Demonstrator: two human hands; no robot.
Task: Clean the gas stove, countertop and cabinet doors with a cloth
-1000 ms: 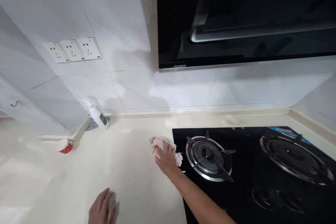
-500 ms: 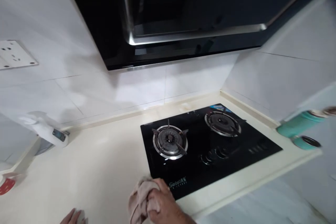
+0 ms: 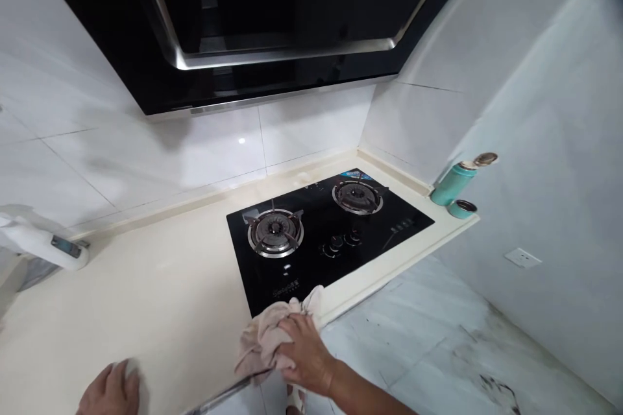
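Observation:
My right hand (image 3: 306,350) is closed on a crumpled pale pink cloth (image 3: 272,337). The cloth lies over the counter's front edge and the near left corner of the black glass gas stove (image 3: 302,272). My left hand (image 3: 111,390) rests on the cream countertop (image 3: 160,311) at the lower left, its fingers stretched out and nothing in it. The stove has a left burner (image 3: 275,232), a right burner (image 3: 357,196) and control knobs (image 3: 335,245) between them.
A black range hood (image 3: 292,78) overhangs the stove. A white bottle (image 3: 41,243) lies or leans at the far left. At the right end stand a teal canister (image 3: 452,185) with its lid raised and a short teal container (image 3: 462,209). A socket (image 3: 522,257) is on the right wall.
My view has swung right and down, showing more floor. The cloth has spread out toward the counter's front edge under my right hand. More of my left hand shows on the counter.

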